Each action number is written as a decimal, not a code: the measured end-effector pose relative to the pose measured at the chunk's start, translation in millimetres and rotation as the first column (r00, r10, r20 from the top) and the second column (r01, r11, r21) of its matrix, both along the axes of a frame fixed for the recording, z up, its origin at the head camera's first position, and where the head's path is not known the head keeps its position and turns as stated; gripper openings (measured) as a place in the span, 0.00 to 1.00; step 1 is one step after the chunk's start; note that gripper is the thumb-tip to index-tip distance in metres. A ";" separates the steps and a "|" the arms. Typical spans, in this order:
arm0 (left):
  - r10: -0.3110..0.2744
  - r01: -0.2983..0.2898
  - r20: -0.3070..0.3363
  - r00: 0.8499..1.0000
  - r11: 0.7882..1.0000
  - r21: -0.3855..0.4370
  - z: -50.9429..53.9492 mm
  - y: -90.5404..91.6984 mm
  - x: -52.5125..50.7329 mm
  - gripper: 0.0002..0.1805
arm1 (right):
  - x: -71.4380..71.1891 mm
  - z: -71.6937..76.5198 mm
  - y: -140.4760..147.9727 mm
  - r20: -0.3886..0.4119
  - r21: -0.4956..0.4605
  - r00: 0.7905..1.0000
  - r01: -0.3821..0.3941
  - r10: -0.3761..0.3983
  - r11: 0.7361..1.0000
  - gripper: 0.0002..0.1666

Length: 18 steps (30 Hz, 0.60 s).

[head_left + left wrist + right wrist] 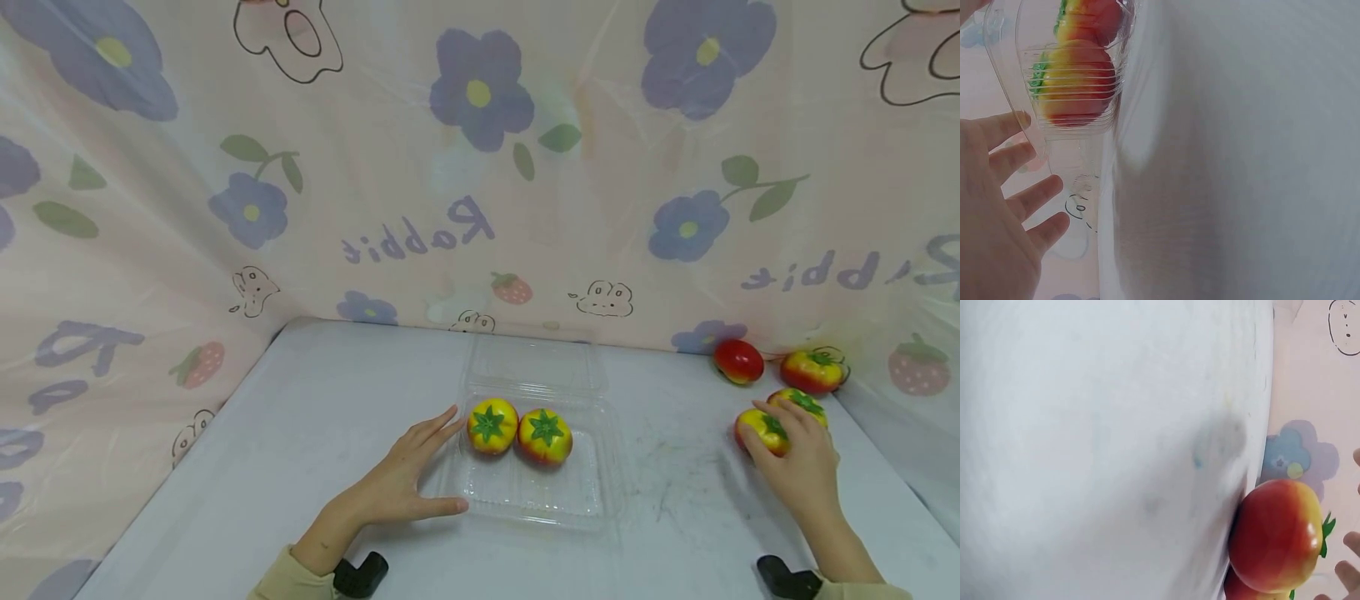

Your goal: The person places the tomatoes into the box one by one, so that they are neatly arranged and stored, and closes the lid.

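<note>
Two red-and-yellow imitation fruits with green star-shaped tops, a left one [492, 426] and a right one [545, 437], sit in the back half of a clear plastic clamshell box [525, 508], its lid folded open. At the box's left edge my left hand [401, 479] spreads its fingers and thumb; its fingertips reach the rim in the left wrist view. Far to the right, my right hand [802, 462] hovers over a similar fruit [1277, 536], thumb and fingers spread around its top. In the right wrist view its fingertips [1349, 575] look apart from that fruit. Another fruit [801, 402] lies behind it, partly hidden.
Farther back on the right stand a mostly red fruit [738, 362] and a red-and-yellow one [812, 372], near the patterned curtain [480, 208] that hangs behind the white table [352, 383]. The raised clear lid [536, 362] lies toward the back.
</note>
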<state>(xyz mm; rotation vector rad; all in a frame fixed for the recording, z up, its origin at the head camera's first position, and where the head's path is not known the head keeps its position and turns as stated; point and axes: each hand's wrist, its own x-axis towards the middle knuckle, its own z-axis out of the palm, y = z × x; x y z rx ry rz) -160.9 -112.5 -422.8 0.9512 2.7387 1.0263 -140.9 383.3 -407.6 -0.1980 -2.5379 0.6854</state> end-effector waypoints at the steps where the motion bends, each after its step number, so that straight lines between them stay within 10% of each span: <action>1: 0.000 0.000 0.000 1.000 1.000 0.000 -0.2 -0.1 -0.1 0.53 | -0.2 0.0 0.8 0.015 0.000 1.000 0.003 -0.003 1.000 0.25; 18: -0.011 0.011 -0.029 1.000 1.000 0.018 -0.3 -0.3 0.0 0.54 | -4.6 -1.8 12.5 0.240 0.001 0.969 0.050 -0.049 0.999 0.33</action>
